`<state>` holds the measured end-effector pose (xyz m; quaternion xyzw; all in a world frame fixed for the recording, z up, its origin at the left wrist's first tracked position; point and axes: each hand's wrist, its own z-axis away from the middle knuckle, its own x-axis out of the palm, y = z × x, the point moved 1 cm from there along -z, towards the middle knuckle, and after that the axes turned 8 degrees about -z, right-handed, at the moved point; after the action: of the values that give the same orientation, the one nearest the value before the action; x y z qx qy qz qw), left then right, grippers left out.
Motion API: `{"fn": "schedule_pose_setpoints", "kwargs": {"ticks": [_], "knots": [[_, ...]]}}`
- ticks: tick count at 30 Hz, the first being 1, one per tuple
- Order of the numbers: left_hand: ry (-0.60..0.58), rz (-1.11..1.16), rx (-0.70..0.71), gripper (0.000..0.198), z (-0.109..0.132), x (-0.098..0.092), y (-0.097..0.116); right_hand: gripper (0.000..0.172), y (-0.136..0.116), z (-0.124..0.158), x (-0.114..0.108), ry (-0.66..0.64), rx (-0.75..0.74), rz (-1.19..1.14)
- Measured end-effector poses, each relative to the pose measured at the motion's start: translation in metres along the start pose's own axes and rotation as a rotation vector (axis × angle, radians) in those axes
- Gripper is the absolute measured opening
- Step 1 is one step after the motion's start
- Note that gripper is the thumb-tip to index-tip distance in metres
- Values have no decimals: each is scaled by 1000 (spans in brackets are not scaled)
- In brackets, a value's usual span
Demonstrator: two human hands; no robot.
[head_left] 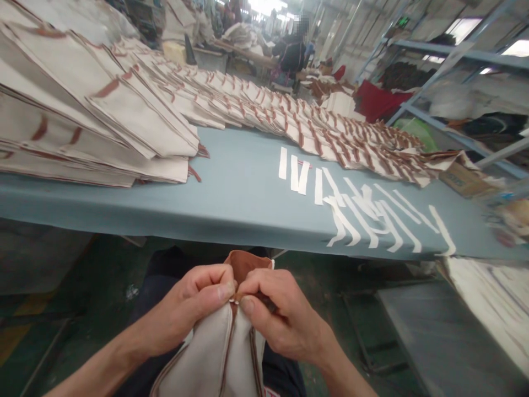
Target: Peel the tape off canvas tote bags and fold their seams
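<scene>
Over my lap hangs a cream fabric piece [206,347] with brown-trimmed seams and a brown upper part [248,263]; it looks like a sewn bag or cover. My left hand [202,298] pinches it at the top of the middle seam, thumb and forefinger pressed together. Close beside it, my right hand [281,309] grips the same spot from the other side. The fingertips of both hands nearly meet there, and a small pale edge shows between them. What lies under the fingers is hidden.
A blue-grey table [235,182] stands ahead, with stacked cream pieces [140,110] at left and overlapping rows of them [264,110] behind. White strips [318,186] lie at right, some over the edge. A cardboard box [463,179], shelves [454,52] and a person [291,55] are farther off.
</scene>
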<state>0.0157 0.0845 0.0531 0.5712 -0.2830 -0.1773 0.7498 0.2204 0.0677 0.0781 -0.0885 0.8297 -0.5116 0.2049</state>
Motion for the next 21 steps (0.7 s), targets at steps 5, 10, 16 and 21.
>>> {"fn": "schedule_pose_setpoints", "kwargs": {"ticks": [5,10,16,21], "knots": [[-28,-138,18,68,-1,-3,14,21,-5,-5,2,51,-82,75],[-115,-296,38,66,-2,-8,28,22,-5,-7,2,44,-96,93],[-204,-517,44,57,-2,-14,46,21,-2,-8,0,25,-78,143],[-224,-678,47,44,-7,-19,58,21,-1,-7,-1,-4,-13,187]]}}
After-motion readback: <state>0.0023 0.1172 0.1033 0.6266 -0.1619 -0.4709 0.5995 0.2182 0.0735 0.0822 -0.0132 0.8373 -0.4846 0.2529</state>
